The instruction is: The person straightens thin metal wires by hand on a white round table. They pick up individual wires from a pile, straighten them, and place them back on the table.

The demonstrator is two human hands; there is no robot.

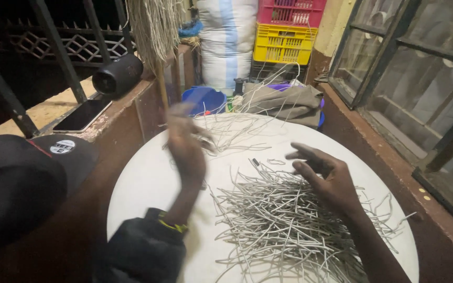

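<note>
1. Large heap of pale grey cut strands point(284, 220) spread over the near and right part of the round white table point(142, 183); most of the material apparently not yet handled.
2. Smaller, looser tangle of thin strands point(232, 131) at the far edge of the table, well apart from the main heap; possibly the part already dealt with, though hard to judge.
3. Left hand point(187, 144) raised above the table between the two lots, blurred; a few thin strands seemingly at its fingers, grip impossible to make out.
4. Right hand point(323, 175) low over the far edge of the heap, fingers spread wide and pointing left, holding nothing visible, palm just above the strands.
5. Dark sleeve with yellow cuff point(171, 225) on the left forearm, angled up from the near table edge.
</note>
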